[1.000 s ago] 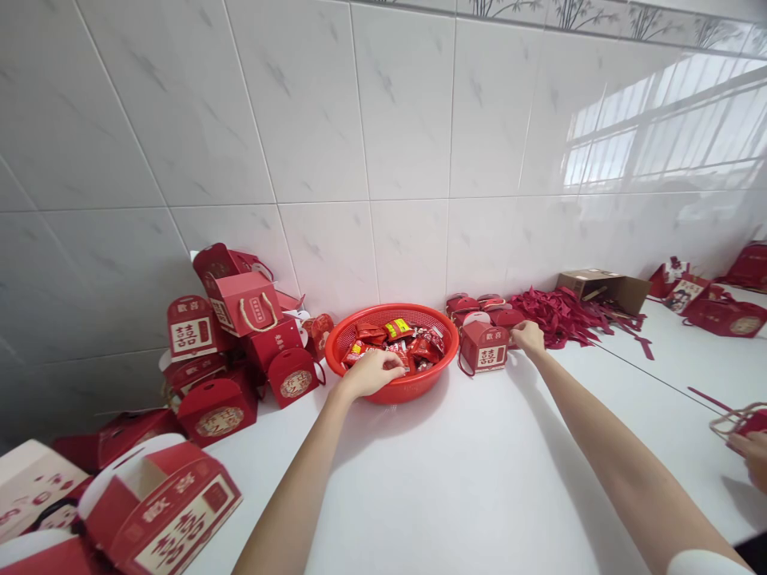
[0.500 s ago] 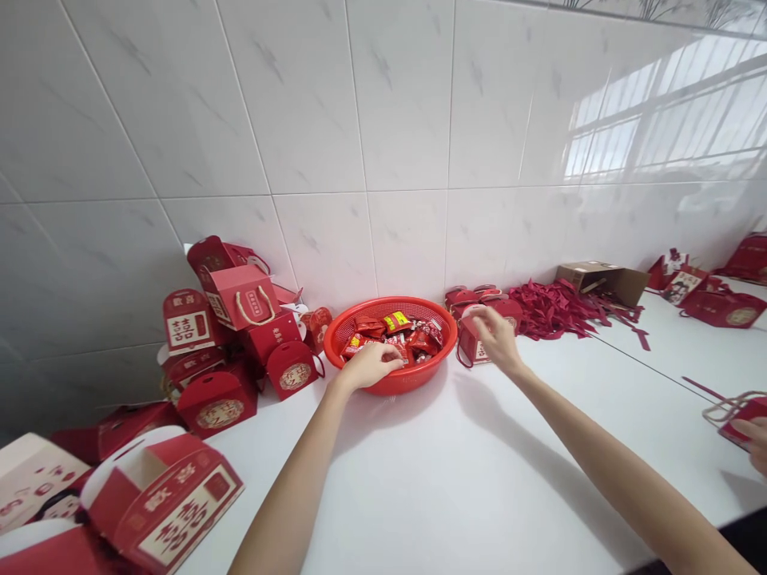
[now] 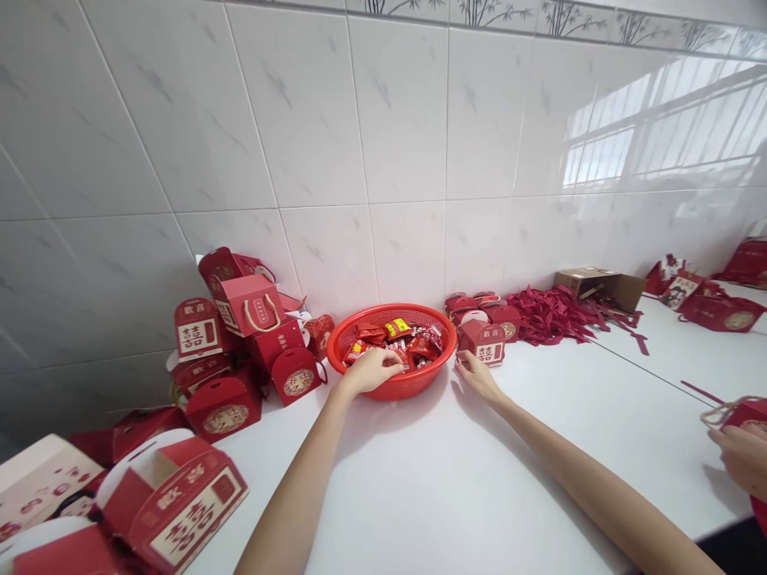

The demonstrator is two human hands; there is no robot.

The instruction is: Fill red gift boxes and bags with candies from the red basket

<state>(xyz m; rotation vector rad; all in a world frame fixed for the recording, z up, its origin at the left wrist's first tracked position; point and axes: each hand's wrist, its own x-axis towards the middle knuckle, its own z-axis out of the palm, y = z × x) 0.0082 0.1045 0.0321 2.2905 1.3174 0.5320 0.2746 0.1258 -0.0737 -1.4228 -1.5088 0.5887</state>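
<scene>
A red plastic basket [image 3: 400,390] holds several candies in red and yellow wrappers [image 3: 398,327]. My left hand [image 3: 372,369] rests over its near rim, fingers curled together above the candies. Whatever those fingers hold, if anything, is hidden. Just right of the basket, my right hand [image 3: 478,375] is low at the table, thumb and fingers drawn together at the lower left of a small red gift box [image 3: 482,339]. The box stands upright with a pale label on its front. I cannot make out what is between the right fingertips.
Red gift boxes [image 3: 223,407] are piled on the left along the wall, with an open box [image 3: 180,499] nearer me. Dark red ribbons [image 3: 548,315] and a cardboard box [image 3: 605,289] lie right. Another person's hand [image 3: 743,455] holds a red box at the right edge.
My right hand has dropped from the top of the small gift box to its lower left side. My left hand stays over the basket. The other person's hand has come further into view.
</scene>
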